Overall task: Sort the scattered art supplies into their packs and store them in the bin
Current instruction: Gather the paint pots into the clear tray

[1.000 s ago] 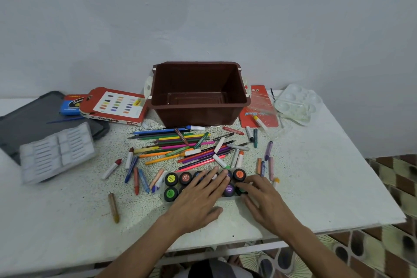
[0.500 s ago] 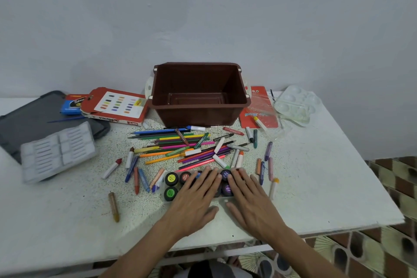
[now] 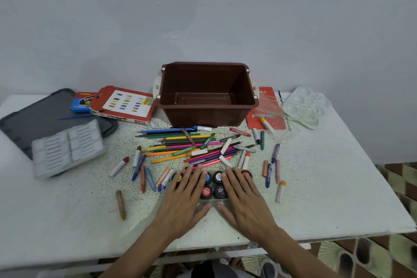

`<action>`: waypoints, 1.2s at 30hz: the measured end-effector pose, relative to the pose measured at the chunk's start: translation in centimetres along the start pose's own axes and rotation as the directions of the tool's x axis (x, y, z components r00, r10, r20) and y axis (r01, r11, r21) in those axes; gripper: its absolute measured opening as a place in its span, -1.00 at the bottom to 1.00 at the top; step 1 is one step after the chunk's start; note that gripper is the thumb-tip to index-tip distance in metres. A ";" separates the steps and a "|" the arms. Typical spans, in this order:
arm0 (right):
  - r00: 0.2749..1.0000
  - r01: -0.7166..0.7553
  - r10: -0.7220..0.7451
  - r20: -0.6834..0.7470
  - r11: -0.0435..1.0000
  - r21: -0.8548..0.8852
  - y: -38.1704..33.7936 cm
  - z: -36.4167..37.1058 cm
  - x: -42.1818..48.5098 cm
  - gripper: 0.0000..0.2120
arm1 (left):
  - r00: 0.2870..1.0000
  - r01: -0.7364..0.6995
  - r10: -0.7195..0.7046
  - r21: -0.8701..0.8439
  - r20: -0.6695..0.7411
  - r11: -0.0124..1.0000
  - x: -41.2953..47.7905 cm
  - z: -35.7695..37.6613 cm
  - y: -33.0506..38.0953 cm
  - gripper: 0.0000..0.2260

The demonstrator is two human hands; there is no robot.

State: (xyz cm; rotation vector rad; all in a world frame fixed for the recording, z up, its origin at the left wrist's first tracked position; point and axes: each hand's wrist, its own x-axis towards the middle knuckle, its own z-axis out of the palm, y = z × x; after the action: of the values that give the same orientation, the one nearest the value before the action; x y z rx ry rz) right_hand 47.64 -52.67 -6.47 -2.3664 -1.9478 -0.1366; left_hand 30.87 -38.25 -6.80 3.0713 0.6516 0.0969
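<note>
Several small paint pots [image 3: 213, 187] with black lids stand in a clear tray near the table's front middle. My left hand [image 3: 184, 198] lies flat over the pots on the left, fingers straight. My right hand [image 3: 244, 198] lies flat over the pots on the right, fingers straight too. Behind them a loose heap of coloured pencils and markers [image 3: 191, 144] covers the table. Crayons [image 3: 142, 171] lie scattered to the left and right. The empty brown bin [image 3: 207, 110] stands at the back middle.
A red crayon box [image 3: 123, 106] and a blue pack [image 3: 82, 100] lie back left beside a dark grey lid [image 3: 40, 117] and a white moulded insert tray [image 3: 67, 148]. A red marker pack [image 3: 266, 109] and a clear palette [image 3: 303, 106] lie back right. The table edge runs near my wrists.
My right hand slid left from the tray's right end and now lies flat on the pots. My left hand shifted a little left. Both hands flattened over the pots.
</note>
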 end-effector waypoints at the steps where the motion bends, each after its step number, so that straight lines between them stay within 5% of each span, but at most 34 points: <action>1: 1.000 -0.007 0.007 -0.003 1.000 0.002 -0.1 0.0 0.1 -0.28 | 1.000 0.005 -0.005 -0.002 -0.003 1.000 -0.1 0.0 -0.2 -0.31; 16: 0.995 0.095 -0.095 -0.007 0.995 -0.042 -1.5 -0.2 1.3 -0.37 | 1.000 -0.016 0.016 -0.009 -0.025 1.000 -0.8 0.3 -1.1 -0.30; 36: 0.984 -0.109 0.155 -0.093 0.920 0.376 1.7 -4.2 5.5 -0.38 | 0.992 0.069 -0.106 -0.404 -0.070 0.912 2.6 -3.7 -1.7 -0.41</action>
State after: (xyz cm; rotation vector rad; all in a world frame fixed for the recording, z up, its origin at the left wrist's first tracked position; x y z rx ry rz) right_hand 50.25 -48.08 -1.61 -2.1744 -1.5874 0.0875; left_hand 32.33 -35.71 -2.99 2.6502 0.6741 0.3285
